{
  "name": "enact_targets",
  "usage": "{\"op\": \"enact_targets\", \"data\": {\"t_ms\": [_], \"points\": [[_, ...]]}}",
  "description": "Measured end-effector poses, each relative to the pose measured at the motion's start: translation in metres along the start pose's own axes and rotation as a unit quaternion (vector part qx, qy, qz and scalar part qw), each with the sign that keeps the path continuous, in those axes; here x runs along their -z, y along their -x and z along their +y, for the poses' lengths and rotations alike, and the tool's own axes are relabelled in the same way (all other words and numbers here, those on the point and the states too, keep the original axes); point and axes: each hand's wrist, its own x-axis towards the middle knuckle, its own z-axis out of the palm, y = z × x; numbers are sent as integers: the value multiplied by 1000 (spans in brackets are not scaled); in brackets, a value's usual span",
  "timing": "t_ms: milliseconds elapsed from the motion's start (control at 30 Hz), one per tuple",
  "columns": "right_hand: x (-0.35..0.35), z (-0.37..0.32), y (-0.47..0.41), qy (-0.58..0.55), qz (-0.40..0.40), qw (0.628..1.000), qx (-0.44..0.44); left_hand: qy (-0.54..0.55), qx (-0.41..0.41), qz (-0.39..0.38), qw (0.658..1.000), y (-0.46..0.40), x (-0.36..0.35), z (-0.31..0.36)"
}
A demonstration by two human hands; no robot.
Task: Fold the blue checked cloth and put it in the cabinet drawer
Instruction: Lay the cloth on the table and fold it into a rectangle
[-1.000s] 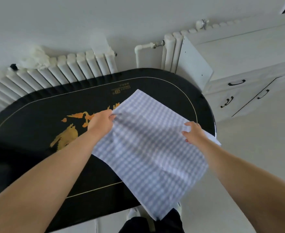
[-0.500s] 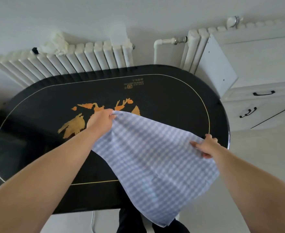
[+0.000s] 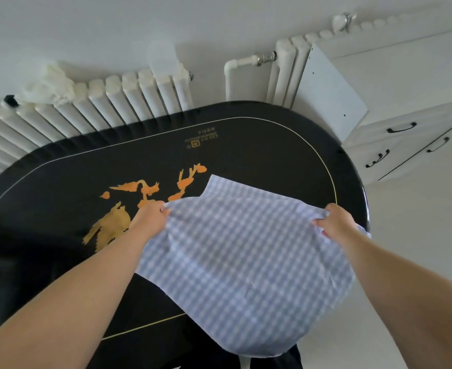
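Both hands, left hand (image 3: 150,218) and right hand (image 3: 335,222), pinch the blue checked cloth (image 3: 246,262), now pulled nearer over the black table (image 3: 59,195), so folding begins.

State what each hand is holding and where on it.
Both grip the blue checked cloth: left hand pinches its left edge, right hand its right edge.

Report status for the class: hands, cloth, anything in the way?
Left hand and right hand: each grip shut on blue checked cloth. Cloth unfolded, draped off black table. Cabinet drawers shut.
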Motion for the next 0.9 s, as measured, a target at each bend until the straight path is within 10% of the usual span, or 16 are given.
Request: {"op": "enact_targets", "data": {"t_ms": [433, 900], "points": [[-31, -169, 67, 11, 127, 972, 196, 97, 46, 116, 987, -19, 74, -116], [-185, -474, 159, 36, 13, 881, 472, 186, 288, 236, 909, 35, 147, -330]]}}
